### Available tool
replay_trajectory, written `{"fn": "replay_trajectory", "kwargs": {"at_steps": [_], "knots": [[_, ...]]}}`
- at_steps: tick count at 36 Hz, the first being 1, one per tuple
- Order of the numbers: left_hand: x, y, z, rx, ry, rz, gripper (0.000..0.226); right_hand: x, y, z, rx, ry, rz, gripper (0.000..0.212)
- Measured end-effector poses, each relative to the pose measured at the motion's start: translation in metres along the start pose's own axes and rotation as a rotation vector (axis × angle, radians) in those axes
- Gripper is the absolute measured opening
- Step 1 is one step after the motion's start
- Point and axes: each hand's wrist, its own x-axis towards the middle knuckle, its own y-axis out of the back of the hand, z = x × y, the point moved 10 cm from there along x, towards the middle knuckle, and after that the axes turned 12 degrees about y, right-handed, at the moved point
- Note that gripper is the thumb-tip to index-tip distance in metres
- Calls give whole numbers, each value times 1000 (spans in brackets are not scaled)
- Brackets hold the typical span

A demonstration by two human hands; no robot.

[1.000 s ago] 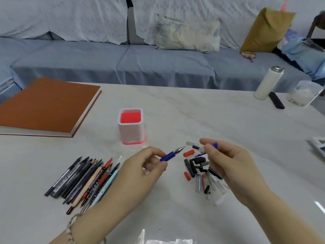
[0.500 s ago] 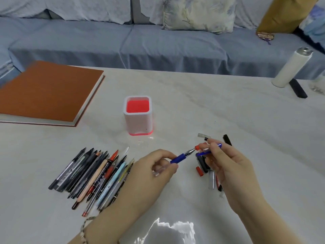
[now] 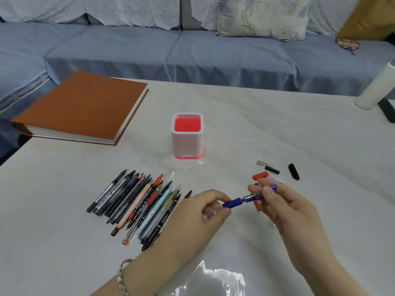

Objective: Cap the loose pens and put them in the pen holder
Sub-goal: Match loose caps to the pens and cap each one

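My left hand (image 3: 205, 212) grips a blue pen (image 3: 232, 203) by its clear barrel, tip pointing right. My right hand (image 3: 286, 208) pinches a clear blue-ended cap (image 3: 263, 193), which sits over the pen's tip. A white pen holder (image 3: 187, 136) with a red inside stands upright behind my hands and shows no pens in it. Several uncapped pens (image 3: 136, 201) lie in a row to the left. Loose caps lie by my right hand: a red cap (image 3: 260, 175), a black cap (image 3: 293, 171), a clear and black cap (image 3: 268, 166); others are hidden under the hand.
A thick brown-covered book (image 3: 85, 107) lies at the table's far left. A white bottle (image 3: 376, 88) and a black object (image 3: 388, 110) stand at the far right edge. A blue sofa with cushions runs behind the table.
My hands have come together: the cap now covers the pen's tip, where before the tip was bare and apart from it. The view has tilted down and closer.
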Motion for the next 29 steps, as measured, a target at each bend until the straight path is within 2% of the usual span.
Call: {"fn": "replay_trajectory", "kwargs": {"at_steps": [2, 4, 8, 11, 14, 16, 19, 21, 24, 25, 28, 29], "knots": [[-2, 0, 0, -7, -3, -2, 22, -2, -2, 2, 5, -11, -25, 27], [-4, -1, 2, 4, -17, -7, 22, -4, -6, 4, 15, -27, -53, 31], [-6, -5, 5, 40, -60, -15, 16, -6, -6, 11, 37, -52, -67, 24], [-4, 1, -2, 86, -44, 54, 8, -6, -3, 15, 42, -55, -95, 17], [-5, 3, -4, 214, -71, 113, 22, -6, 0, 18, 58, -73, -91, 7], [-6, 0, -2, 275, -96, 114, 28, -7, 1, 17, 54, -45, -80, 19], [-5, -6, -4, 162, -81, 48, 22, -9, 1, 12, 34, 16, -79, 21], [-4, -10, -6, 55, -31, -18, 18, -11, 0, 6, 61, 58, -86, 3], [-6, -22, -11, -123, 115, -190, 22, -12, -3, 1, 48, 118, -117, 50], [-6, -28, -15, -179, 187, -256, 25, -12, -3, 2, 39, 121, -94, 50], [-4, -37, -23, -254, 323, -327, 30, -7, -6, 11, 70, 77, -31, 6], [-1, -34, -23, -221, 307, -290, 30, -3, -7, 17, 38, 62, -32, 9]]}}
